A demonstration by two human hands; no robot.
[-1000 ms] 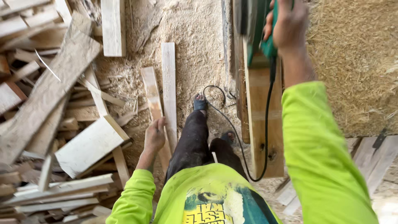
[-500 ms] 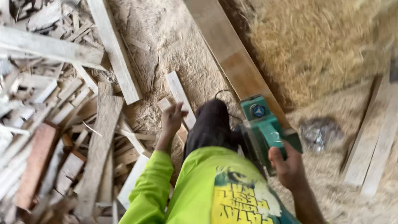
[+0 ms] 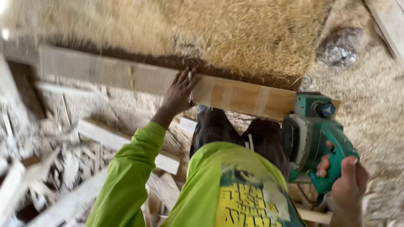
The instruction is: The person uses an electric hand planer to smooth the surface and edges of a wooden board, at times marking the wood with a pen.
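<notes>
A long wooden plank [image 3: 235,96] runs across the middle of the view, just in front of my legs. My left hand [image 3: 179,92] lies flat on its near edge, fingers spread, with a thin pencil-like stick between them. My right hand [image 3: 347,183] grips the handle of a green electric planer [image 3: 315,134], which sits at the plank's right end. I wear a bright yellow-green long-sleeved shirt and dark trousers.
A big heap of wood shavings [image 3: 202,33] lies beyond the plank. Scrap boards and offcuts [image 3: 63,168] are piled at the lower left. A grey crumpled lump [image 3: 341,46] rests on the sawdust floor at the upper right.
The view has swung round so the plank now lies crosswise. My left hand rose from beside my leg onto the plank. The planer came to the plank's right end.
</notes>
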